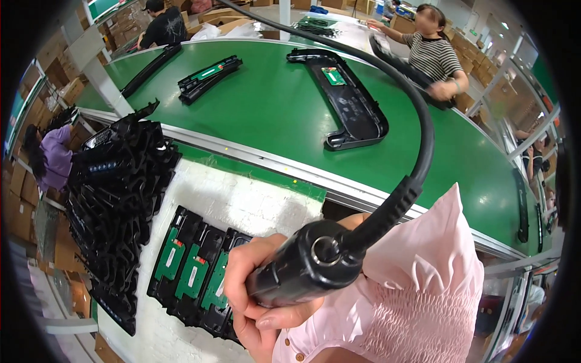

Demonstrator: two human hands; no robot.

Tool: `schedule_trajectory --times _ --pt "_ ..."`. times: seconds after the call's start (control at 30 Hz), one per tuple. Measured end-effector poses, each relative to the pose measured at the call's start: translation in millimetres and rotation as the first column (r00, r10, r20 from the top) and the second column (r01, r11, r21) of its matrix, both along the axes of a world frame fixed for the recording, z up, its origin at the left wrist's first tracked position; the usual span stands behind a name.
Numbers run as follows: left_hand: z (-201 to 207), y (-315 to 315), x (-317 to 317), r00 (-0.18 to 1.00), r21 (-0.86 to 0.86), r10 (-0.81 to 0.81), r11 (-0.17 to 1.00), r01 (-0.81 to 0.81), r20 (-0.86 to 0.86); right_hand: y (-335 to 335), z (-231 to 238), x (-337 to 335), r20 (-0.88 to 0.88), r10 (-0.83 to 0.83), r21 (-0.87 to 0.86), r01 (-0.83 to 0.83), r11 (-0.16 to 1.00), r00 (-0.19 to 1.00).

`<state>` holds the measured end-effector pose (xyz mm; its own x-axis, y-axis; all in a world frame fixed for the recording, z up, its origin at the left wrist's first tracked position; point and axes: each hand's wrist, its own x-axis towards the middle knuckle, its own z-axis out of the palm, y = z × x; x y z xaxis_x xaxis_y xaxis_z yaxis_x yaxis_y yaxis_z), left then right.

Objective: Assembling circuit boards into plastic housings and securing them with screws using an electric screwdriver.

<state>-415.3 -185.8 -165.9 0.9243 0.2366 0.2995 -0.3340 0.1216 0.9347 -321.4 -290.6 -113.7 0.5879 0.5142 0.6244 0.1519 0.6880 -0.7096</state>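
A black corded electric screwdriver points its cable end up at me, with a metal ring on that end. My right hand is closed around it, thumb on the near side and fingers around the far side. The tool's tip is hidden below the hand. Just left of the hand, several black plastic housings with green circuit boards lie side by side on a white work surface. The hand covers part of the rightmost one. My left hand does not show.
A thick black cable arches over the green conveyor belt. On the belt lie a large curved black housing and a smaller one. Black plastic parts are heaped at left. A person in a striped top works across the belt.
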Motion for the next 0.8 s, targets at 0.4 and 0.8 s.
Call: schedule_trajectory --times 0.4,0.8 --pt "-7.6 10.4 -13.4 0.937 -0.098 -0.145 0.988 0.120 -0.318 -3.1 10.6 1.9 0.032 0.035 -0.099 -0.032 0.995 0.999" --pt "-17.8 14.5 -9.5 0.922 -0.350 -0.209 0.933 0.088 -0.325 -3.5 9.0 4.0 0.058 0.022 -0.141 -0.014 0.990 0.998"
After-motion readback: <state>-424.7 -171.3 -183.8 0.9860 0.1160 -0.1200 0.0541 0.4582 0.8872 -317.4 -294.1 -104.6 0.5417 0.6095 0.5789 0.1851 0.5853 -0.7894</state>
